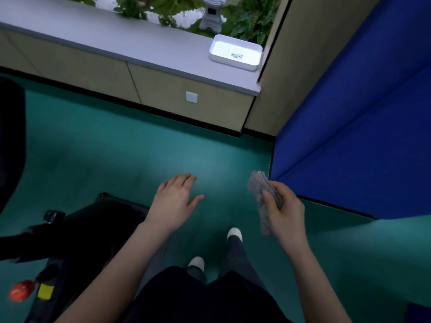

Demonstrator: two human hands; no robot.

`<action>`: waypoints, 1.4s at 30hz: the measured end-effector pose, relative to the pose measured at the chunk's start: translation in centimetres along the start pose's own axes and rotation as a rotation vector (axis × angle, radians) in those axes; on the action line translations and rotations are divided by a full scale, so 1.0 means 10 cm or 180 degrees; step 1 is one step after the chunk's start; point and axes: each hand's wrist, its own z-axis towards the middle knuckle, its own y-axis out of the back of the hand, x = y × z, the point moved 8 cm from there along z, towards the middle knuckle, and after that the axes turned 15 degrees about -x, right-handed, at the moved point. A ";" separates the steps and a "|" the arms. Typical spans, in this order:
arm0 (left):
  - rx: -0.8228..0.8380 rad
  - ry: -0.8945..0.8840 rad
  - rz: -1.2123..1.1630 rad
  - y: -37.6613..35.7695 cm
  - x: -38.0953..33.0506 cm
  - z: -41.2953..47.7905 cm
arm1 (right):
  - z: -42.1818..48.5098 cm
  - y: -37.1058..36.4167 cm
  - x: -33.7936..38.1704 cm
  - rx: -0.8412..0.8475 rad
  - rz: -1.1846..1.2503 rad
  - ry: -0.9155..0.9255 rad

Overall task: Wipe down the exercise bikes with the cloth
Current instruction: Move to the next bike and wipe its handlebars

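- Indoor gym or exercise room, most probably.
- Black exercise bike frame (93,220) with round red knob (21,291), on smooth teal floor (140,164).
- Large blue padded mat (361,117) standing against beige wall (291,66).

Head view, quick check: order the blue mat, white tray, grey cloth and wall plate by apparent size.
1. blue mat
2. white tray and grey cloth: look alike; the cloth is nearer the camera, so unranked
3. wall plate

Free room is left ahead of the left hand (173,199) and right hand (283,206), while passage is blocked leftward by the black exercise bike (93,229) and rightward by the blue panel (361,148).
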 end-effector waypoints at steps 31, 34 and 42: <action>-0.0138 0.1318 0.0000 -0.30 0.45 3.09 | 3.48 -1.99 0.22 0.1336 0.0383 0.0331; -0.0219 0.1388 -0.0033 -0.11 0.85 3.47 | 3.71 -2.42 0.58 0.1464 0.0381 0.0525; -0.0394 0.1768 0.0130 0.31 1.74 3.94 | 4.08 -3.44 1.27 0.1853 0.0631 0.0484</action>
